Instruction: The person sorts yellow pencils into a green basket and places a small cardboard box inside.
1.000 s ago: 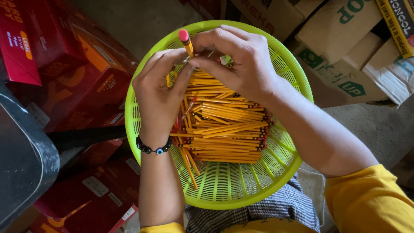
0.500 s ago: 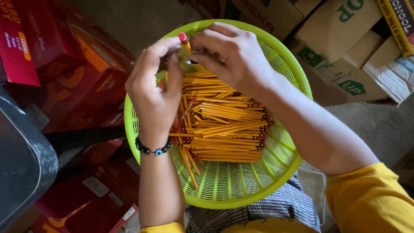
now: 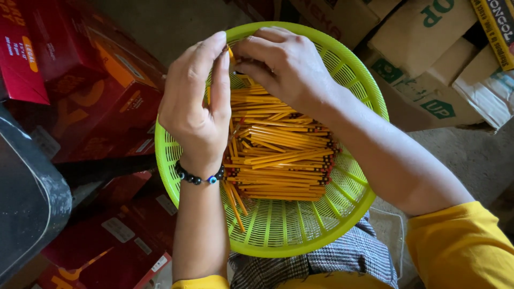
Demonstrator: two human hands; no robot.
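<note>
We pinch one yellow wooden pencil (image 3: 230, 53) between our left hand (image 3: 195, 107) and right hand (image 3: 284, 64) — above the round lime-green plastic basket (image 3: 342, 59) of heaped pencils (image 3: 278, 155).

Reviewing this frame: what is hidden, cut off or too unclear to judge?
- Head view: the pencil pinched between the left hand and right hand shows only a sliver; fingers cover the rest.
- Pencils under the left hand are hidden, so no count.
- The green basket hides the lap beneath.
- The dark object is cut off by the left edge.
</note>
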